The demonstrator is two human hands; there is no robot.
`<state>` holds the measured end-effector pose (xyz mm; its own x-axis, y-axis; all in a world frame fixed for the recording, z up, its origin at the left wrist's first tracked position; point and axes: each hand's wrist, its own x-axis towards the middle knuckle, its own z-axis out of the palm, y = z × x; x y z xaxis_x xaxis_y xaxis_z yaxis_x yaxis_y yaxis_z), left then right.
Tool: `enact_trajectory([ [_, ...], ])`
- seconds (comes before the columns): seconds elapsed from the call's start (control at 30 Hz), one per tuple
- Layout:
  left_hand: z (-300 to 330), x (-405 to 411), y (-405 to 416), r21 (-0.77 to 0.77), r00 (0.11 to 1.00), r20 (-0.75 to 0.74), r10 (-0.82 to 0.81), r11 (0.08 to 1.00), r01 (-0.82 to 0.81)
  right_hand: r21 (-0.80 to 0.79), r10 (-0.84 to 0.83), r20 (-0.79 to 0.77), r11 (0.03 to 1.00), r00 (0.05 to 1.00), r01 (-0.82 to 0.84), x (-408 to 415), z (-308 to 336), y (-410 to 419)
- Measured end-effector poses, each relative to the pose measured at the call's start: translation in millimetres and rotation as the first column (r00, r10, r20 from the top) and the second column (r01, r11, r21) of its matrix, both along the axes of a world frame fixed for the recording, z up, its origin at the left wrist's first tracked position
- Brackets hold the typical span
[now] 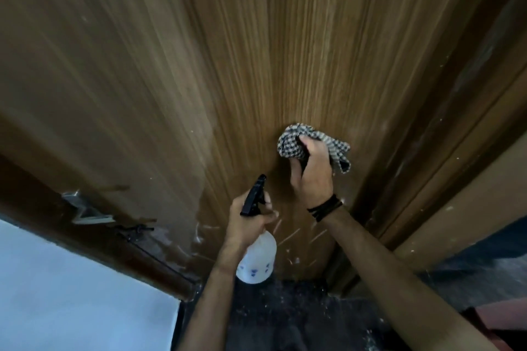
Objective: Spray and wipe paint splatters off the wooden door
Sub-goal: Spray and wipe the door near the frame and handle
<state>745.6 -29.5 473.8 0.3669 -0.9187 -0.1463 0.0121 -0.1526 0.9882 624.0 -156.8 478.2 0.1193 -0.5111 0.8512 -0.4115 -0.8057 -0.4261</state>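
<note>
Looking down from the head camera, the wooden door [199,65] fills most of the view and serves as the landmark; the right hand [312,177] grips a crumpled checked cloth [296,139] and presses it against the door face, near the door's right edge; a dark cord bracelet [325,208] sits on that wrist; the left hand [251,221] is lower on the door and just left of the right wrist; its fingers are curled round the neck of a white spray bottle [258,261] with a black trigger head [253,194], the nozzle pointing up toward the cloth; pale paint splatters [288,236] streak the door's lower part, below both hands; a metal handle [85,211] stands at the door's left edge; the dark speckled floor [285,316] lies under the door.
</note>
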Motion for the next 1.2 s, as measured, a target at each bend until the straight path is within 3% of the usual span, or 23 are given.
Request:
enact_trajectory([
  [0.1,17,21,3,-0.050,0.999,-0.023,0.030,0.998,-0.031,-0.109,-0.033,-0.040,0.994,0.999,0.029,21,29,1],
  [0.2,30,44,11,-0.064,0.997,-0.020,0.072,0.995,-0.073,-0.233,-0.047,-0.277,0.972,0.960,-0.020,36,15,5],
  [0.3,39,62,24,-0.067,0.996,0.001,0.091,0.994,-0.091,-0.197,0.022,-0.444,0.973,0.896,-0.122,48,6,10],
  [0.4,49,84,37,-0.090,0.995,0.010,0.098,0.991,-0.096,-0.163,0.060,-0.386,0.978,0.921,-0.132,67,35,23],
  [0.57,58,119,55,-0.121,0.994,0.017,0.112,0.987,-0.109,-0.247,0.015,-0.225,0.966,0.974,-0.072,118,100,33],
  [0.67,55,132,70,-0.094,0.991,-0.010,0.132,0.987,-0.132,-0.283,0.008,-0.310,0.954,0.951,-0.101,137,89,38],
  [0.73,47,142,82,-0.060,0.989,-0.018,0.148,0.987,-0.149,-0.259,0.043,-0.502,0.945,0.864,-0.198,143,56,43],
  [0.8,38,152,96,-0.031,0.985,-0.015,0.169,0.985,-0.170,-0.129,0.115,-0.719,0.947,0.686,-0.294,145,21,51],
  [0.87,31,161,110,-0.013,0.982,-0.017,0.189,0.982,-0.189,-0.001,0.176,-0.809,0.954,0.561,-0.301,149,2,60],
  [0.93,26,169,122,-0.007,0.981,-0.025,0.193,0.981,-0.194,0.011,0.177,-0.796,0.960,0.579,-0.279,158,1,65],
  [1.1,17,184,132,0.041,0.975,-0.041,0.219,0.975,-0.218,-0.134,0.145,-0.565,0.955,0.813,-0.263,207,51,72],
  [1.2,13,190,135,0.100,0.962,-0.086,0.259,0.963,-0.251,-0.175,0.142,-0.592,0.938,0.793,-0.299,234,52,74],
])
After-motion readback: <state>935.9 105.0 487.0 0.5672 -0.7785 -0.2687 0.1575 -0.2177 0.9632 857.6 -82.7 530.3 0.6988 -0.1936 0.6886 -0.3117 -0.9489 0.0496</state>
